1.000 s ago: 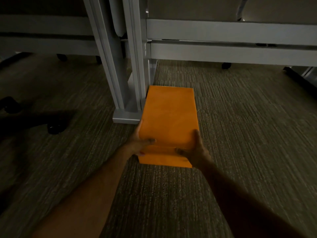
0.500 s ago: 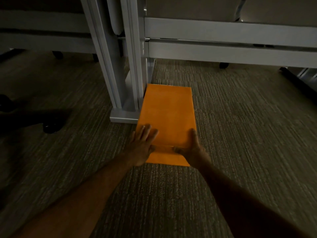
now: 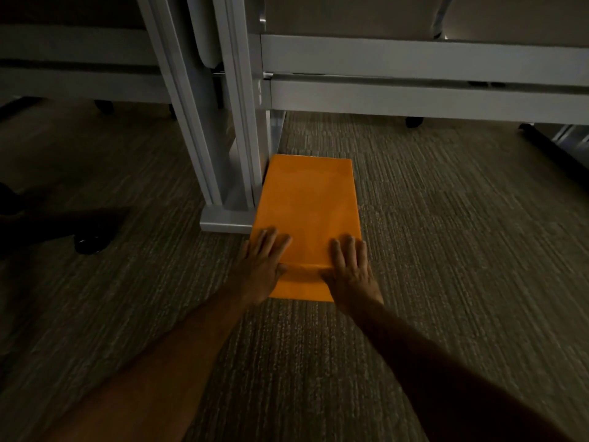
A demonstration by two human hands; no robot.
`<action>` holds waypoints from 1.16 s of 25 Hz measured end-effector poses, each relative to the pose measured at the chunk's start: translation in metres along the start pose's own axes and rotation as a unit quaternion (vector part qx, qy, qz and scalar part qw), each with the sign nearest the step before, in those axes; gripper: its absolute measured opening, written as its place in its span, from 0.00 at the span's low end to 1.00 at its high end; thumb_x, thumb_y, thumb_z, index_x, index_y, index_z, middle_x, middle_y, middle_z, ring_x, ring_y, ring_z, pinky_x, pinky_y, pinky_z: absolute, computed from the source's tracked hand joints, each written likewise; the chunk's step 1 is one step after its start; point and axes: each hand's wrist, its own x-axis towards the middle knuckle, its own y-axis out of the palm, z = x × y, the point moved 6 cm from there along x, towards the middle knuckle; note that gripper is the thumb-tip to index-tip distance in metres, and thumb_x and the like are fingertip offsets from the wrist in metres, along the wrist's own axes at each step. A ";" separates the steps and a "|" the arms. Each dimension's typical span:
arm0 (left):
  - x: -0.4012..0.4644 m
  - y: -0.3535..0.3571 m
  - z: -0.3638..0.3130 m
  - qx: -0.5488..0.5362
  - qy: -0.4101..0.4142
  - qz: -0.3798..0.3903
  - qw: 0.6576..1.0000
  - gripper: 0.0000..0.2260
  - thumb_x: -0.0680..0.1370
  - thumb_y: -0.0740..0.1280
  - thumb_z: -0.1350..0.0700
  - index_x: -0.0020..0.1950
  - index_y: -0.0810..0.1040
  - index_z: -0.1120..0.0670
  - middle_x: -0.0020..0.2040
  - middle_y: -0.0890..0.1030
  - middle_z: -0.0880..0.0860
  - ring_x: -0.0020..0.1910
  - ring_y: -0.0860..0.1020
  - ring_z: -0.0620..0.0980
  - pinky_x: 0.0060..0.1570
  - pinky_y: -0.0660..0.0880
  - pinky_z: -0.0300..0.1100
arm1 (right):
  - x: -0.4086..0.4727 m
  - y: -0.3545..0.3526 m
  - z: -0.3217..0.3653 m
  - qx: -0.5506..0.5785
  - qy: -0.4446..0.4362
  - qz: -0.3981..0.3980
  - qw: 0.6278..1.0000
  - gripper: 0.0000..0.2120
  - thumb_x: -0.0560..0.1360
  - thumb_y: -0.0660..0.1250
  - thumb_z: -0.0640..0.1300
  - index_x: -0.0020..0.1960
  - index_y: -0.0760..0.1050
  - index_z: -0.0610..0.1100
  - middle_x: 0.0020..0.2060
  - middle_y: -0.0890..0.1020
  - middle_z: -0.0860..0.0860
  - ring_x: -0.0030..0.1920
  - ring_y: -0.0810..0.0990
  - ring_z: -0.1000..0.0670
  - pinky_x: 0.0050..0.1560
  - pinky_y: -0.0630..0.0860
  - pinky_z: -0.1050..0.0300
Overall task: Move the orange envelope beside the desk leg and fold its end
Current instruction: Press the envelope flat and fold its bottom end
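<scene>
Your two bare forearms reach forward over dim, striped carpet (image 3: 446, 250). Your left hand (image 3: 259, 267) lies flat, palm down, fingers slightly spread, on the near left corner of the orange envelope (image 3: 307, 212). Your right hand (image 3: 352, 271) lies flat on its near right side, fingers nearly together. A crease line runs across the envelope between your thumbs. The envelope lies flat on the carpet, its left edge against the foot of the grey metal desk leg (image 3: 240, 122). Beyond it, pale horizontal desk rails (image 3: 414, 59) cross the view.
</scene>
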 end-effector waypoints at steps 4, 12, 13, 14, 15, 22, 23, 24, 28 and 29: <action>0.003 -0.007 -0.014 0.018 -0.023 -0.027 0.999 0.26 0.85 0.54 0.48 0.82 0.52 0.49 0.83 0.46 0.53 0.81 0.44 0.56 0.77 0.48 0.57 | 0.007 -0.001 -0.002 -0.006 0.010 -0.009 1.000 0.37 0.82 0.51 0.62 0.81 0.34 0.52 0.81 0.34 0.43 0.78 0.31 0.38 0.77 0.50 0.37; 0.005 -0.017 -0.026 -0.003 -0.038 -0.018 0.999 0.16 0.84 0.59 0.56 0.72 0.72 0.55 0.75 0.68 0.59 0.68 0.71 0.57 0.68 0.68 0.53 | 0.008 0.000 -0.005 0.002 0.017 0.009 1.000 0.38 0.82 0.52 0.62 0.81 0.32 0.54 0.80 0.32 0.46 0.74 0.25 0.42 0.77 0.47 0.37; 0.004 -0.016 -0.027 -0.010 -0.033 -0.016 0.999 0.17 0.84 0.59 0.56 0.73 0.71 0.55 0.76 0.66 0.59 0.69 0.70 0.58 0.69 0.67 0.54 | 0.008 0.000 -0.005 0.008 0.018 0.013 1.000 0.38 0.82 0.53 0.61 0.81 0.32 0.54 0.80 0.32 0.47 0.74 0.26 0.42 0.77 0.47 0.36; 0.003 -0.015 -0.028 -0.002 -0.030 -0.012 0.999 0.18 0.84 0.59 0.55 0.74 0.70 0.54 0.77 0.64 0.59 0.72 0.67 0.59 0.71 0.65 0.55 | 0.009 -0.001 -0.005 0.015 0.018 0.021 1.000 0.38 0.82 0.53 0.61 0.81 0.32 0.55 0.80 0.31 0.47 0.74 0.26 0.42 0.77 0.47 0.36; 0.003 -0.015 -0.029 0.004 -0.031 -0.008 0.999 0.19 0.84 0.59 0.54 0.75 0.68 0.54 0.78 0.63 0.58 0.74 0.64 0.59 0.72 0.63 0.55 | 0.010 -0.003 -0.005 0.023 0.016 0.034 0.999 0.38 0.83 0.54 0.60 0.80 0.31 0.55 0.80 0.31 0.47 0.75 0.26 0.42 0.77 0.47 0.35; 0.004 -0.026 -0.026 -0.005 -0.042 -0.027 0.999 0.14 0.83 0.60 0.56 0.67 0.76 0.56 0.69 0.73 0.59 0.68 0.69 0.59 0.67 0.65 0.50 | 0.010 -0.030 -0.004 -0.052 -0.006 0.080 0.995 0.32 0.84 0.55 0.46 0.82 0.42 0.52 0.82 0.42 0.46 0.81 0.41 0.37 0.73 0.64 0.32; 0.004 -0.028 -0.027 0.010 -0.043 -0.033 0.998 0.13 0.83 0.59 0.57 0.65 0.77 0.57 0.67 0.75 0.59 0.66 0.70 0.60 0.64 0.66 0.51 | 0.005 -0.035 -0.003 -0.060 -0.007 0.067 0.996 0.30 0.84 0.55 0.44 0.82 0.48 0.51 0.83 0.47 0.47 0.81 0.47 0.39 0.70 0.68 0.34; 0.004 -0.031 -0.029 0.019 -0.046 -0.034 0.998 0.12 0.83 0.59 0.58 0.63 0.77 0.57 0.65 0.75 0.59 0.64 0.71 0.60 0.62 0.68 0.52 | -0.002 -0.042 0.001 -0.056 -0.008 0.057 0.997 0.27 0.83 0.56 0.44 0.81 0.55 0.50 0.82 0.52 0.48 0.81 0.53 0.40 0.68 0.69 0.35; -0.001 -0.030 -0.041 0.060 -0.065 -0.024 0.996 0.12 0.82 0.58 0.61 0.64 0.75 0.57 0.69 0.72 0.60 0.67 0.69 0.60 0.66 0.67 0.53 | -0.040 -0.051 0.018 -0.041 -0.058 0.055 0.996 0.27 0.82 0.60 0.51 0.79 0.60 0.50 0.81 0.59 0.48 0.79 0.60 0.42 0.69 0.68 0.38; -0.001 -0.028 -0.041 0.056 -0.065 -0.029 0.996 0.13 0.83 0.58 0.61 0.65 0.74 0.57 0.71 0.70 0.60 0.70 0.68 0.60 0.68 0.65 0.52 | -0.048 -0.053 0.017 -0.025 -0.063 0.053 0.996 0.28 0.82 0.60 0.52 0.80 0.58 0.50 0.81 0.57 0.47 0.80 0.57 0.42 0.72 0.66 0.37</action>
